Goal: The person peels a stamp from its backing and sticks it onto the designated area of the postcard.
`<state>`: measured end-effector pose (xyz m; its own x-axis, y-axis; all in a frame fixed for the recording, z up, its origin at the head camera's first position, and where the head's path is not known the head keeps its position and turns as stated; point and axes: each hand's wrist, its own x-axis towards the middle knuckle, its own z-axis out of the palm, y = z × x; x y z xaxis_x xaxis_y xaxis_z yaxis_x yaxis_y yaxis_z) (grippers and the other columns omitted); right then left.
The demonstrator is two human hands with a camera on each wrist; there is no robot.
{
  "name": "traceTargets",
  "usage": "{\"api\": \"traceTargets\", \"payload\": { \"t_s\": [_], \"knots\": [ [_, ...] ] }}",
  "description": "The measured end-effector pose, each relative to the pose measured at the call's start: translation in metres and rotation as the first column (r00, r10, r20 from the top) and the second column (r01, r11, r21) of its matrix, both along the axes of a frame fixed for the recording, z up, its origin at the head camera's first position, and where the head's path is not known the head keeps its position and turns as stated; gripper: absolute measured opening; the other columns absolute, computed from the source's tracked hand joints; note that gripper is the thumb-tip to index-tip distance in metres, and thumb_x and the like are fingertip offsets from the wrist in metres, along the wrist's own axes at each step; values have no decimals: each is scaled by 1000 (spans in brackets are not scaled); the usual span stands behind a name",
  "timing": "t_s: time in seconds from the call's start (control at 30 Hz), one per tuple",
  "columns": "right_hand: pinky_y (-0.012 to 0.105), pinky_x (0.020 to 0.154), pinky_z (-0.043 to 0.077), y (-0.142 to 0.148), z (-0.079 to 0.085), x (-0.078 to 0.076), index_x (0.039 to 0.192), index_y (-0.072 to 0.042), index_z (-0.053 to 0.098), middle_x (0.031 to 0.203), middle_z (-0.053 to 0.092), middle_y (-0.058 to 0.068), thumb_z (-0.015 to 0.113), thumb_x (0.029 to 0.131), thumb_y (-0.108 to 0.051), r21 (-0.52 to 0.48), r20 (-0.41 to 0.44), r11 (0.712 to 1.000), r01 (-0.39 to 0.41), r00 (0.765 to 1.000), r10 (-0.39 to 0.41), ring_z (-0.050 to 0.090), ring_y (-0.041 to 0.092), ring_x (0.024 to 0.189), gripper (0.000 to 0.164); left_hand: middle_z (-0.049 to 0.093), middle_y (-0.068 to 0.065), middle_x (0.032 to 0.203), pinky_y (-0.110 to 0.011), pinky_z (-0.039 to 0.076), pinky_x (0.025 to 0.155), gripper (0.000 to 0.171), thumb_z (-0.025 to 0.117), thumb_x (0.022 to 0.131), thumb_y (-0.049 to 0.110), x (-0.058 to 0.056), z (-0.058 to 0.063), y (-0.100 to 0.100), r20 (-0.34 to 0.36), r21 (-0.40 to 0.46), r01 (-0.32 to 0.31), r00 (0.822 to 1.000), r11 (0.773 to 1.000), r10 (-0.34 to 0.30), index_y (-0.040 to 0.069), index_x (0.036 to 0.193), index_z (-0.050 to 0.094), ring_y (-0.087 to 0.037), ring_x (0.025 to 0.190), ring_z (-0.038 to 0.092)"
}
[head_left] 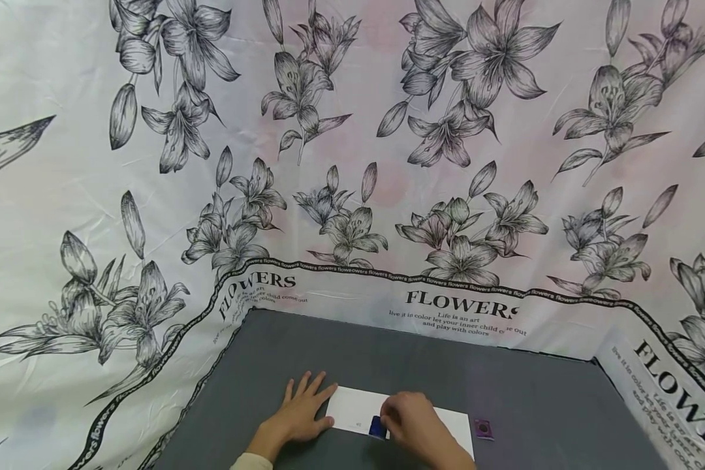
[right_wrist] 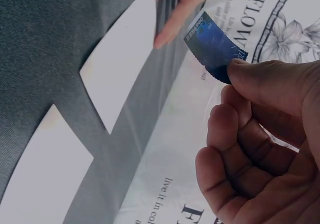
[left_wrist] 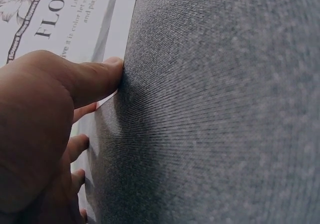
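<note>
My right hand (head_left: 416, 424) pinches a blue postage stamp (right_wrist: 212, 47) with perforated edges between thumb and forefinger. Its other fingers curl in toward the palm. In the head view the stamp is over the lower edge of a white paper piece (head_left: 352, 408). My left hand (head_left: 299, 416) lies spread on the grey table at that piece's left end, its thumb (left_wrist: 102, 77) and forefinger at the paper's edge. A second white paper piece (right_wrist: 45, 169) lies apart from the first, partly hidden behind my right hand in the head view.
A small purple stamp-like piece (head_left: 484, 429) lies on the grey table surface (head_left: 352, 346) right of the papers. White fabric with printed lilies and lettering (head_left: 461, 301) rises behind the table and along both sides.
</note>
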<state>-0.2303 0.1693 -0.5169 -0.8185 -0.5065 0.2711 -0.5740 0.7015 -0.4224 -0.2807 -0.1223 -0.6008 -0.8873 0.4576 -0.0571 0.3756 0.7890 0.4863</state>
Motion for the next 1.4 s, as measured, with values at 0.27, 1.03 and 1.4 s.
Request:
{"api": "traceTargets", "payload": {
  "t_s": [0.27,1.03,1.4],
  "knots": [
    [25,62,48,0,7,0,85,-14,78,77,69,-9,86,89,-8,-7,-15,1000,8,1000,-8,52,-3,69,11,29,-21,179,-84,5,123,71,70,105,42,-2,-2,-3,7,32,24,1000,999,-24,19,168,46,-55,166,15],
    [25,62,49,-1,22,0,87,-14,79,77,68,-10,85,92,-8,8,30,999,39,999,-39,52,-3,69,10,36,-17,177,-79,20,125,64,64,109,46,1,27,5,-87,101,76,994,992,-68,18,164,51,-52,164,24],
    [25,62,49,-1,28,-2,86,-14,79,76,67,-10,85,92,-7,4,40,999,40,998,-41,53,-2,68,10,62,-3,160,-65,35,126,50,61,112,42,7,53,30,-196,117,197,965,973,-172,17,155,62,-39,158,44]
  ]
}}
